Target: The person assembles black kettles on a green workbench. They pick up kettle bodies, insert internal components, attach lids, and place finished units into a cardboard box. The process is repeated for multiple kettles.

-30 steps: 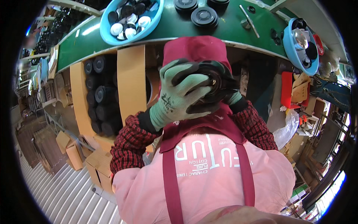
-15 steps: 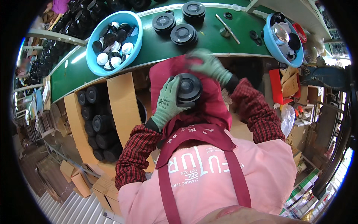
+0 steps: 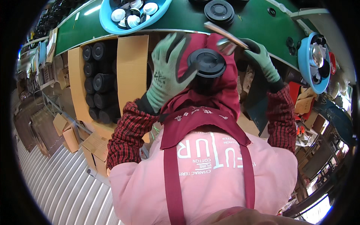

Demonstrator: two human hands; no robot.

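Note:
A black round part with a ringed, lid-like top rests in my lap on the dark red apron. My left hand, in a green and black glove, is beside it with fingers spread. Its thumb reaches the part's left rim; I cannot tell whether it touches. My right hand, gloved alike, grips a hammer-like metal tool, a bar with a short shiny cylinder at its side. The tool is held above the part's right side, apart from it.
Ahead runs a green worktable with a ringed black part on it. A blue basin of white and black pieces stands left, another blue basin right. Below left, an open carton holds several black cylinders.
My right hand has picked the hammer-like metal tool up off the worktable and brought it over my lap. My left hand has let go of the black part and spread its fingers. The view has shifted.

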